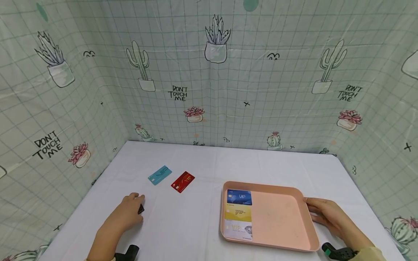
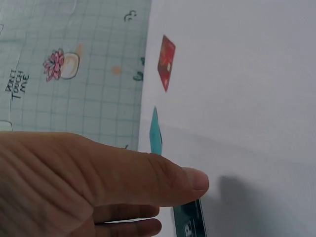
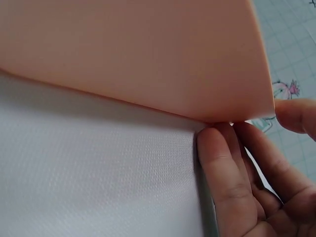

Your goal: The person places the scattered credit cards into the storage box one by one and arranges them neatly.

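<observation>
In the head view my left hand (image 1: 125,214), at the left of the white table, has its fingers bent down round a dark card (image 1: 141,209). The thumb crosses over this card's upper end in the left wrist view; whether the card is lifted is unclear. Beyond the hand lie a teal VIP card (image 1: 160,175) and a red VIP card (image 1: 183,182). My right hand (image 1: 328,214) grips the right side of a peach tray (image 1: 277,217), fingertips along its rim and lower edge. Along the tray's left side sit a blue card (image 1: 239,197), a yellow card (image 1: 239,212) and a silver-white card (image 1: 238,230).
A white cloth (image 1: 183,224) covers the table. Behind it and on both sides hangs a pale green grid curtain (image 1: 228,90) printed with cacti and potted plants. Dark wrist devices (image 1: 337,252) sit at both wrists.
</observation>
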Motion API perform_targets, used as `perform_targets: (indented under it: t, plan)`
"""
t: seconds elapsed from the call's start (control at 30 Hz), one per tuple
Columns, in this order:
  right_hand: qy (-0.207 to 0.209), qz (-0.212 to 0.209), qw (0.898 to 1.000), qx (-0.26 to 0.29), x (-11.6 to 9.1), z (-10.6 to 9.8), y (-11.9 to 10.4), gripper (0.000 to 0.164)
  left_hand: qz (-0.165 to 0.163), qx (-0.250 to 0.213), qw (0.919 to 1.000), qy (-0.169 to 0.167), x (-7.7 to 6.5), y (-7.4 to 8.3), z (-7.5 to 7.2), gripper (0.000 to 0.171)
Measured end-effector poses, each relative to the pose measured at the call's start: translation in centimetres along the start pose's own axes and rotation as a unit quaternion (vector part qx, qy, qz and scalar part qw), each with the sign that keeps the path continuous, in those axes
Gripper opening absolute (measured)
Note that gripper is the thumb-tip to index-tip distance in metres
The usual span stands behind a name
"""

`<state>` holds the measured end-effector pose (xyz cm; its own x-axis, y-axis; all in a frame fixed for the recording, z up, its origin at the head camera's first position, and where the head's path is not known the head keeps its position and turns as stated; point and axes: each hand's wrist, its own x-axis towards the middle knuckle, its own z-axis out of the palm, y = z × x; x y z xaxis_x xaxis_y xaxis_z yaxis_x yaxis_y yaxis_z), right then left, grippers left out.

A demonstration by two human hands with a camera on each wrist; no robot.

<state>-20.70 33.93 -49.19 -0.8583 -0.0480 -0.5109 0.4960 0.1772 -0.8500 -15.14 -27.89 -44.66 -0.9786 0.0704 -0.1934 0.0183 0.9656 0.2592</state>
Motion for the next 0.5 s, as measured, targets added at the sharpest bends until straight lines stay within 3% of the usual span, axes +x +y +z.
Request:
perform_targets:
  t: [0.17, 0.5]
  plan:
    - [-0.003, 0.001, 1.0, 0.018, 0.1, -0.2, 0.2, 0.06, -0.01, -0.008, 0.9999, -0.01, -0.6, -1.6, 0.4, 0.059]
    - [0.006, -0.003, 1.0, -0.004, -0.1, 0.2, 0.0, 0.077, -0.025, -0.01, 0.9996, -0.001, -1.0, -3.7, 0.6, 0.06]
